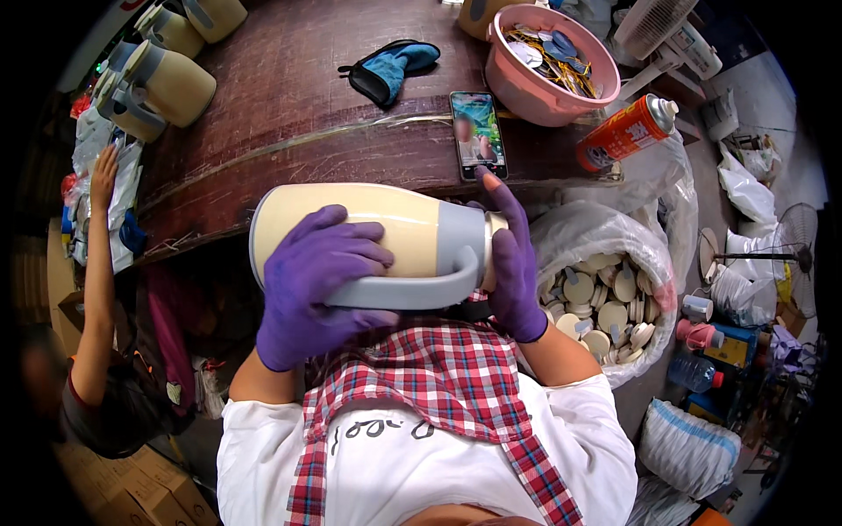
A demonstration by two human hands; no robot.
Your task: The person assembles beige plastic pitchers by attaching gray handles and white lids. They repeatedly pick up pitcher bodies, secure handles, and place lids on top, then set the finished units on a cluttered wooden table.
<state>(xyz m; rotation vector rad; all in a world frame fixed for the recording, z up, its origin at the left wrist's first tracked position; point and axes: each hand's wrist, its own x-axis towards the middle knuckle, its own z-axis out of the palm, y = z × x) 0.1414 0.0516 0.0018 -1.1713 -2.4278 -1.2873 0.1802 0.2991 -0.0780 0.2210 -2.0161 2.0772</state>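
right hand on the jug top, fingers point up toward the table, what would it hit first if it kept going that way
Most likely the smartphone lying at the table edge, just beyond the right hand; its index fingertip already looks close to it, though depth is unclear.

Cream jug [368, 230] sideways between left hand [311, 280] and right hand [513, 263].

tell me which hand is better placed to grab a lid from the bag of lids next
Right, likely. The right hand sits at the mouth end of the cream jug, beside the clear bag of round lids. The left hand grips the jug's body, on the side away from the bag.
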